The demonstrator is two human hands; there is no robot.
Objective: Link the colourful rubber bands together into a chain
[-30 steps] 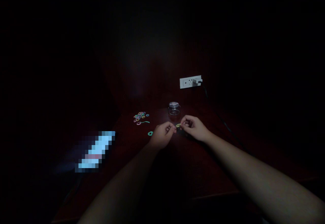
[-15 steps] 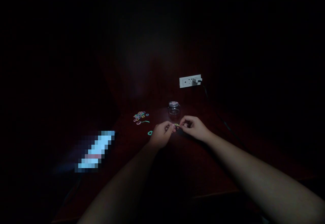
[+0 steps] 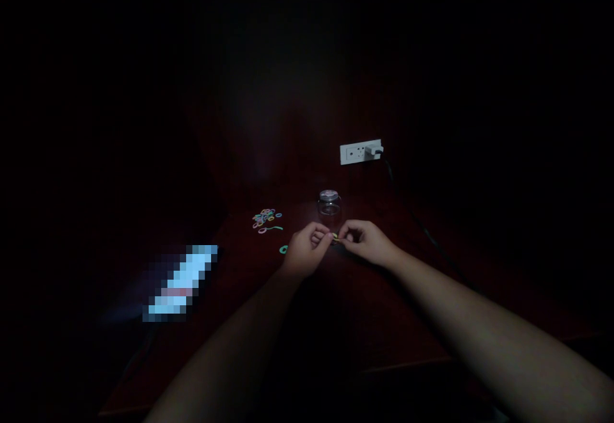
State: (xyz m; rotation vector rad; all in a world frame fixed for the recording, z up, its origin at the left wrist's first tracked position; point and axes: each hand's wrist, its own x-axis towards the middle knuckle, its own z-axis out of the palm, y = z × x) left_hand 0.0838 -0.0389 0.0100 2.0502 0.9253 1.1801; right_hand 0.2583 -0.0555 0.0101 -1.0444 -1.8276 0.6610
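Note:
Between my fingertips is a small yellow-green band (image 3: 335, 237), which looks like a hair tie. My left hand (image 3: 309, 248) pinches one end and my right hand (image 3: 365, 241) pinches the other, the two hands close together above the dark red table. Just behind them stands a clear jar (image 3: 329, 208) with a patterned lid on top. A green ring (image 3: 283, 250) lies beside my left hand, partly hidden by it. Farther left is a pile of several coloured hair ties (image 3: 263, 217), with a green strip (image 3: 274, 228) at its near side.
A bright, pixelated screen-like slab (image 3: 182, 285) lies to the left. On the back wall is a white socket panel (image 3: 352, 153) with a plug in it, and a dark cable (image 3: 426, 234) runs down to the right. The surroundings are very dark.
My fingertips have drawn slightly closer on the yellow-green band, and less of it shows. Both hands otherwise stay in about the same place; the view has shifted slightly.

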